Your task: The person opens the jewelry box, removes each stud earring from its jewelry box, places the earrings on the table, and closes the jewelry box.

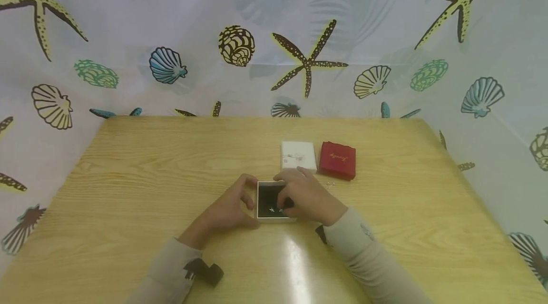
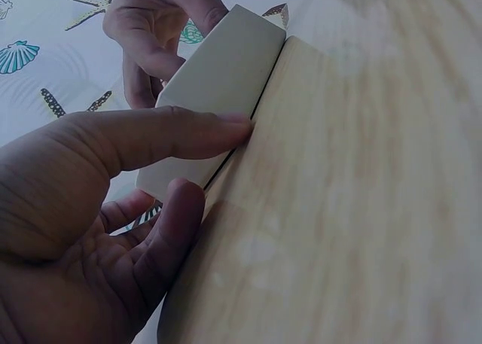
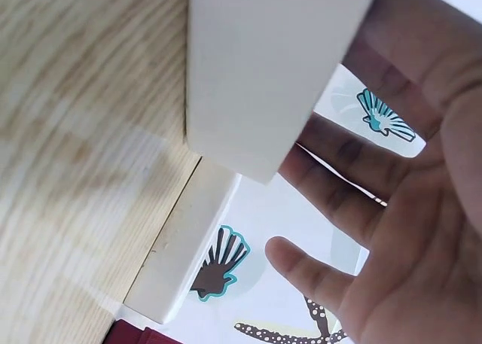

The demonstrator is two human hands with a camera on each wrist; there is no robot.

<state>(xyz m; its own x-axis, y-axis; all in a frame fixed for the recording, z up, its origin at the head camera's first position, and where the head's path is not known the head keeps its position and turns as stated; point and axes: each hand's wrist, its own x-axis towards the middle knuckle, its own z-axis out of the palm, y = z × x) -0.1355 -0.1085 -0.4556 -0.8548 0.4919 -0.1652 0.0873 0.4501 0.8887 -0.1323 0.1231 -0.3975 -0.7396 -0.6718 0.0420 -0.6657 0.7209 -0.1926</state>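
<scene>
A small white box (image 1: 277,220) with a black insert stands on the table, its upper side uncovered. Two little silver star-shaped earrings (image 1: 271,210) show on the insert. My left hand (image 1: 229,206) holds the box's left end between thumb and forefinger; in the left wrist view the thumb (image 2: 188,137) lies along the box's pale side wall. My right hand (image 1: 306,197) reaches over the right part of the box. Its curled thumb and forefinger pinch at the right-hand star earring, their tips partly hidden. In the right wrist view its other fingers (image 3: 339,171) spread beyond the box wall (image 3: 256,65).
Behind the box lies a white lid (image 1: 298,154) with a printed flower. A red pouch (image 1: 337,160) with gold lettering sits to its right. Small shiny pieces (image 1: 330,184) lie in front of the pouch. A shell-patterned cloth (image 1: 197,18) hangs around the wooden table (image 1: 150,161).
</scene>
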